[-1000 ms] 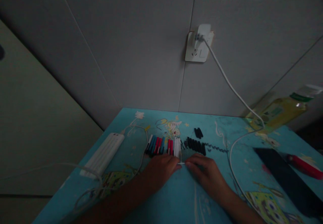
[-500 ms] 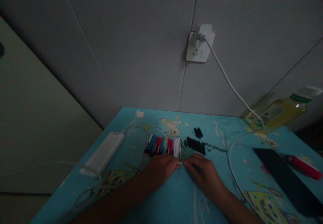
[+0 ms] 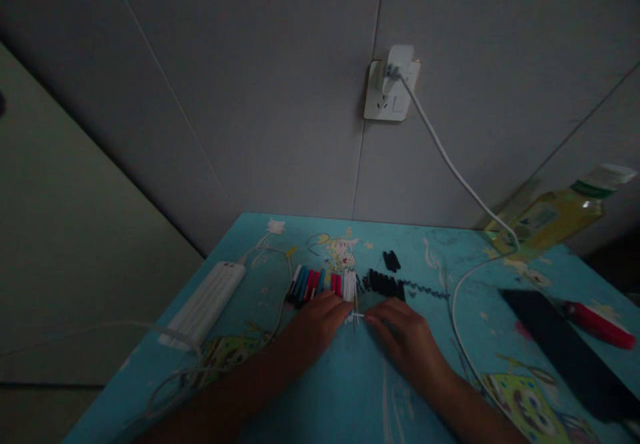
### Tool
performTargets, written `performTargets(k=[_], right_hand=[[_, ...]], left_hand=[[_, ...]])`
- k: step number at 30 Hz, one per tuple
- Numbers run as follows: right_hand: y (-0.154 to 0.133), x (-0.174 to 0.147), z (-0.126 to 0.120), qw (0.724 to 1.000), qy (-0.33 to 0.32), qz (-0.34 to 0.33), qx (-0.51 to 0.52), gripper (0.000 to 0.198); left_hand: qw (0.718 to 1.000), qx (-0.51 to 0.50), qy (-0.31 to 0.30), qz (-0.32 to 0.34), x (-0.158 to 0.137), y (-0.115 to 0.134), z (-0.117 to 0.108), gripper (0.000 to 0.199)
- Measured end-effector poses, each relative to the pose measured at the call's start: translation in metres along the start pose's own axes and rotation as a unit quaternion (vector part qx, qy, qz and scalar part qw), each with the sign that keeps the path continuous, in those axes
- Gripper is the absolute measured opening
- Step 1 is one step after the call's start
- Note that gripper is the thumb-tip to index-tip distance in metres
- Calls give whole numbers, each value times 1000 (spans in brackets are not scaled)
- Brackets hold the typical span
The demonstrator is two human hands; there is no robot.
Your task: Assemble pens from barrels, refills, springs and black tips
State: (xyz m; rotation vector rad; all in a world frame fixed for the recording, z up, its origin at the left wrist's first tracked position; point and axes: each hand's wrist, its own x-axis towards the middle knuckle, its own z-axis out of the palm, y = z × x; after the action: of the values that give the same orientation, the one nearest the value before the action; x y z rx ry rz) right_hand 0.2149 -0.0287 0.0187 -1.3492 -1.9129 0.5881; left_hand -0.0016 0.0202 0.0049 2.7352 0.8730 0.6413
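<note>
Between my two hands a thin white stick (image 3: 359, 315) lies crosswise, just above the table. My left hand (image 3: 319, 324) is closed, its fingertips pinching the stick's left end. My right hand (image 3: 406, 331) pinches the other end between thumb and fingers. Close beyond my left hand is a row of blue and red pen barrels (image 3: 311, 283) with dark ends. Beside them stand several white sticks (image 3: 349, 285) laid in parallel. Black pen caps (image 3: 386, 284) form another row past my right hand, and a few more black caps (image 3: 391, 261) lie behind it.
A white power strip (image 3: 205, 304) with a looped cable lies on the left of the patterned blue table (image 3: 420, 391). On the right are a white charging cable (image 3: 456, 297), a dark flat strip (image 3: 560, 344), a red-handled object (image 3: 597, 324) and a tilted bottle of yellow liquid (image 3: 555, 221).
Both hands have shifted slightly up the table with the white stick, closer to the row of white sticks. More of the stick shows between my fingertips. The camera view has shifted slightly.
</note>
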Motion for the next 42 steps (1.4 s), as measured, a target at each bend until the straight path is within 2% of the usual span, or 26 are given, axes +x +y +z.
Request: performTargets(k=[3,6,9,14,21,25,31,34,39,42], right_hand=[[-1,-1,2,1000,-8,-24,-10,20],[-2,-2,5,1000,8,-6,-15,22],[-3,-4,9,999,-2,9,-41,25],[-9,-8,16,998,-57,7,-34,27],[-9,-6,15,997,-61,43,6,32],[-7,-5,17,997,-56,57,-2,30],[-9,-6,16,997,-63,31,8,29],[-8,-6,15,998,-63,10,9,26],[0,-7,16,996,-71,-20,-43,26],[3,-7,17,996,-64,-16,-61,26]], left_hand=[[999,36,20,29,0,1,-3,24],[992,80,61,73,0,4,-8,27],[986,119,68,94,2,7,-11,26],[980,153,56,111,5,9,-13,21],[972,162,88,147,7,8,-13,22],[971,169,103,131,6,4,-14,23],[970,181,96,130,8,6,-17,22],[971,184,73,131,7,8,-15,23],[975,184,30,121,5,10,-13,23],[975,183,19,124,5,11,-15,24]])
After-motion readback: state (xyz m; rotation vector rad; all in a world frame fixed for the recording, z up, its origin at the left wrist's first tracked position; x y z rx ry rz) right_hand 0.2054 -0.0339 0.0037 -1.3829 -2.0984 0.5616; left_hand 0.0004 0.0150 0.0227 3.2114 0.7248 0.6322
